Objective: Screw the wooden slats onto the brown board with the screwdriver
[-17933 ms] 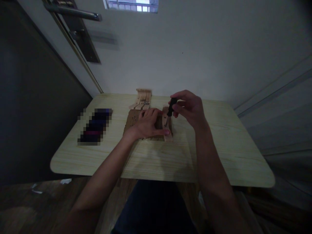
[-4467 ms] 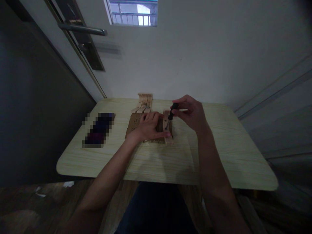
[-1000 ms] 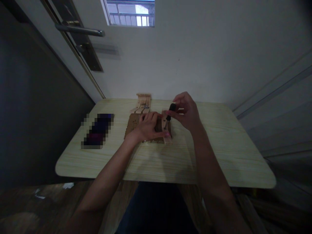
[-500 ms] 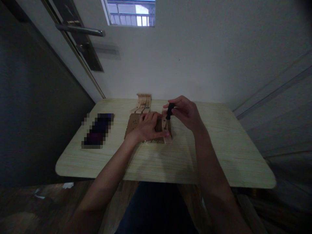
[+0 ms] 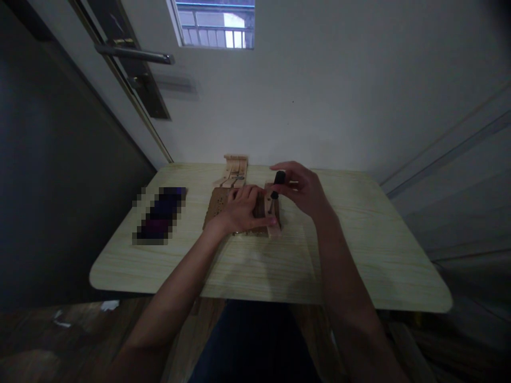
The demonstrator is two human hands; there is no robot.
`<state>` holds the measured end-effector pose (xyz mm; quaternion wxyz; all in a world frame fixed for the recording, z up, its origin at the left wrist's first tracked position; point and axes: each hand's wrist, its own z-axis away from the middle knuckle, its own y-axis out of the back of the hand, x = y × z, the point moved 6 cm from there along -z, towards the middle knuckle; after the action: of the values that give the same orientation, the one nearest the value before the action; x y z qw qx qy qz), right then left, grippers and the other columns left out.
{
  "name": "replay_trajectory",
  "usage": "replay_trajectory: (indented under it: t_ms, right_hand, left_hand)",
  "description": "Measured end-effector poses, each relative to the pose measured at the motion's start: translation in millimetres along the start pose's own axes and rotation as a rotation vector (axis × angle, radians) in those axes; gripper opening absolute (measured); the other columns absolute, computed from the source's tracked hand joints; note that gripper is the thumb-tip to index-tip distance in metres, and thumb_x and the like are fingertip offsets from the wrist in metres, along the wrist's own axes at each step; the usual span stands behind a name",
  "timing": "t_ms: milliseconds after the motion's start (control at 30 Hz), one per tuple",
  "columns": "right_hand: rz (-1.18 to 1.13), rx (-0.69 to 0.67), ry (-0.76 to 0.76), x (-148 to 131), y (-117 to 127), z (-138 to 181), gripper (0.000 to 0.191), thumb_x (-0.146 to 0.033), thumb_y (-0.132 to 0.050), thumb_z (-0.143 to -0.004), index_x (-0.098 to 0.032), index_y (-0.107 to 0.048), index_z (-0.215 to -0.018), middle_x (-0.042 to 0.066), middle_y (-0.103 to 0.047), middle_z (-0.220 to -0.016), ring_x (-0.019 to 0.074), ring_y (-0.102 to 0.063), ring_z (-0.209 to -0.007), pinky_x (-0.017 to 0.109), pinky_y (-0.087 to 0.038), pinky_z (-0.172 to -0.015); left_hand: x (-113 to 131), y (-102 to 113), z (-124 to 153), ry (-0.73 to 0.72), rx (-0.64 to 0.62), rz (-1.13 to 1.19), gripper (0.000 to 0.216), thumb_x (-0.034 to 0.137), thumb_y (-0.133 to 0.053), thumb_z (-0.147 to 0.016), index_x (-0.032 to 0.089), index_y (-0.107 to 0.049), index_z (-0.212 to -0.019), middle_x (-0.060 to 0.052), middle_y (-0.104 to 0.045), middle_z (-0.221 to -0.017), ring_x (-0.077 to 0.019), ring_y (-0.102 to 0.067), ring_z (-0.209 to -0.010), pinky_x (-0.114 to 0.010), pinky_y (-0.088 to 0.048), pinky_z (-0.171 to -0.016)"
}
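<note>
My left hand point(image 5: 241, 208) lies spread over a brown perforated board point(image 5: 219, 205), with its thumb pressed on a pale wooden strip point(image 5: 273, 230) at the board's right end. Fingers of this hand cover the middle of the board. In my right hand point(image 5: 300, 187) is a black-handled screwdriver point(image 5: 279, 177), tilted, its thin shaft pointing down at the strip. Whether its tip sits in a screw is too small to tell. Behind the board lie several light wooden pieces point(image 5: 236, 164) with small dark metal bits, perhaps screws, on them.
The pale wood-grain table point(image 5: 359, 255) stands against a white door with a metal lever handle point(image 5: 136, 54) and a small window point(image 5: 215, 24). On the table's left lies a dark, pixelated flat object point(image 5: 162, 215). White scraps point(image 5: 109, 305) are on the floor at lower left.
My right fingers have shifted their grip on the screwdriver's handle, the thumb now lower and further across it. The left hand keeps its place, and the whole view has dipped slightly.
</note>
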<state>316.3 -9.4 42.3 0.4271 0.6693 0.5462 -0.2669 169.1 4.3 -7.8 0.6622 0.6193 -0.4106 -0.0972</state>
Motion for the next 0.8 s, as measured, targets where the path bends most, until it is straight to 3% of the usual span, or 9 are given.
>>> replay_trajectory:
  t_ms: [100,233,400,600,800]
  right_hand:
    - [-0.026,-0.043,0.011,-3.2,-0.5,1.4,0.028,-0.037,-0.076,-0.075,-0.028,-0.071,-0.101,-0.002,-0.064,-0.089,0.0089,-0.061,-0.076,0.019,-0.056,-0.063]
    - [-0.095,-0.119,0.011,-4.0,-1.3,4.3,0.034,-0.037,-0.068,-0.083,-0.028,-0.067,-0.115,0.003,-0.068,-0.111,0.0138,-0.068,-0.091,0.027,-0.06,-0.076]
    - [-0.101,-0.106,-0.023,0.9,-1.4,3.1,0.034,-0.032,-0.072,-0.079,-0.023,-0.066,-0.111,0.001,-0.071,-0.089,0.0125,-0.069,-0.077,0.026,-0.058,-0.068]
    - [0.018,0.031,-0.015,3.1,1.8,1.2,0.035,-0.037,-0.082,-0.066,-0.022,-0.058,-0.088,-0.006,-0.056,-0.071,0.0066,-0.057,-0.061,0.017,-0.048,-0.05]
    - [0.085,0.007,0.015,1.8,-0.2,1.2,0.038,-0.035,-0.078,-0.072,-0.028,-0.061,-0.105,-0.006,-0.053,-0.072,0.008,-0.055,-0.062,0.019,-0.051,-0.053]
  left_hand:
    - [0.7,0.5,0.3,-0.005,-0.005,-0.001,0.079,0.079,-0.05,-0.073,0.02,-0.04,-0.126,-0.013,-0.047,-0.133,-0.034,-0.039,-0.129,-0.056,-0.022,-0.109]
    - [1.0,0.7,0.6,-0.014,-0.003,0.001,0.076,0.077,-0.051,-0.074,0.022,-0.041,-0.124,-0.011,-0.048,-0.132,-0.0334,-0.039,-0.129,-0.055,-0.023,-0.109]
    - [0.4,-0.2,0.2,-0.003,-0.005,0.0,0.079,0.079,-0.052,-0.072,0.02,-0.042,-0.124,-0.013,-0.047,-0.132,-0.0343,-0.039,-0.129,-0.055,-0.022,-0.109]
    - [-0.2,-1.1,-0.2,-0.014,-0.005,0.0,0.08,0.079,-0.051,-0.074,0.019,-0.04,-0.127,-0.014,-0.047,-0.133,-0.0356,-0.039,-0.129,-0.057,-0.021,-0.109]
    - [-0.8,-1.3,-0.1,-0.013,0.003,-0.002,0.082,0.08,-0.05,-0.073,0.02,-0.04,-0.127,-0.014,-0.046,-0.135,-0.0351,-0.039,-0.129,-0.057,-0.021,-0.109]
